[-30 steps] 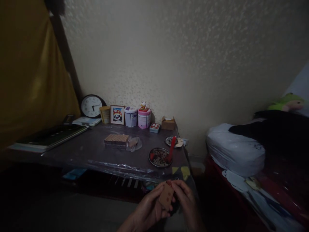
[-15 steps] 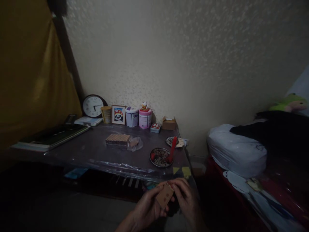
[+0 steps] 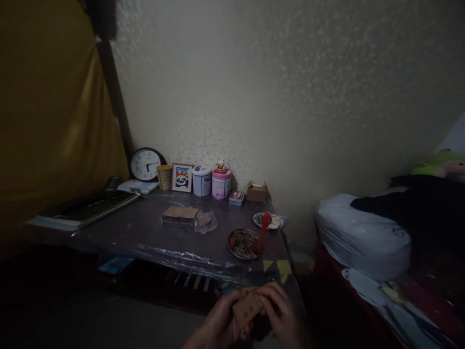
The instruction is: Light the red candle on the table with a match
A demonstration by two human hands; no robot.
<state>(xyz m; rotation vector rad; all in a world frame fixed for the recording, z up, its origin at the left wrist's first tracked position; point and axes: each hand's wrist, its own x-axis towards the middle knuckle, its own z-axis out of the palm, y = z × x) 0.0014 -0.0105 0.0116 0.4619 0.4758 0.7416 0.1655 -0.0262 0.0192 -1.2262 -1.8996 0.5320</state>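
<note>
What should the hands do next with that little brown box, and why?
Probably push the little brown box fully shut. Both the left hand and the right hand grip it below the table edge, and the right fingertips press at its top end, where it looks slightly open. The dim light makes this uncertain.

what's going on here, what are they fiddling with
A person holds a small brown cardboard piece in both hands, left hand under it, right hand at its top edge, just in front of the plastic-covered table. On the table sit a round tray of beads with a red tool and a stack of wooden pieces.
</note>
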